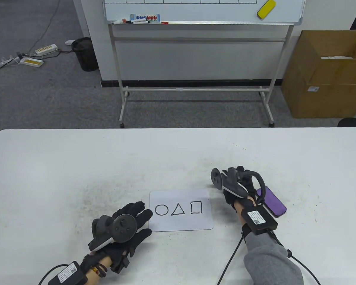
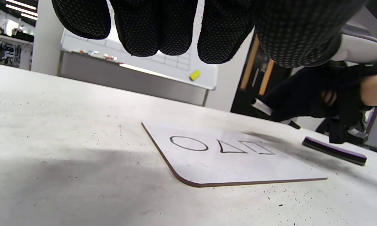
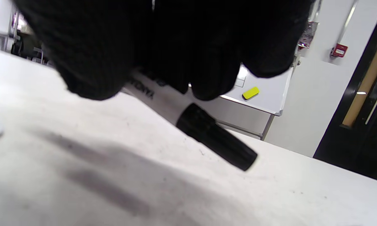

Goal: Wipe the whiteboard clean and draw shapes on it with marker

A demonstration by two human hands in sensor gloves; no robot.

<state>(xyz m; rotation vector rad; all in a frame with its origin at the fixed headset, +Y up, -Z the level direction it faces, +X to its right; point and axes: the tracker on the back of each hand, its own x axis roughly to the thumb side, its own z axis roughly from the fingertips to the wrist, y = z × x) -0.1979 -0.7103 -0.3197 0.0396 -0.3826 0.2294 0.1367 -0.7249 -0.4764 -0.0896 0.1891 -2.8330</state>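
Observation:
A small whiteboard [image 1: 181, 221] lies flat on the table, bearing a black circle, triangle and square in a row. My left hand [image 1: 138, 216] rests flat and open just off the board's left edge; its fingers [image 2: 163, 28] hang at the top of the left wrist view, over the whiteboard [image 2: 238, 166]. Right of the board, my right hand [image 1: 238, 179] grips a white marker [image 3: 163, 100] with its black cap [image 3: 216, 139] on, held low over the table. The same marker [image 2: 262, 107] pokes out of the right hand [image 2: 308, 97]. A purple eraser [image 1: 272, 202] lies beside the right wrist.
The white table [image 1: 77, 163] is smudged with grey marks. Behind it stands a large whiteboard on a stand [image 1: 195, 12] with a yellow eraser [image 1: 266, 9] and markers on its tray. A cardboard box [image 1: 323, 77] sits at the right, a black bin [image 1: 84, 55] at the left.

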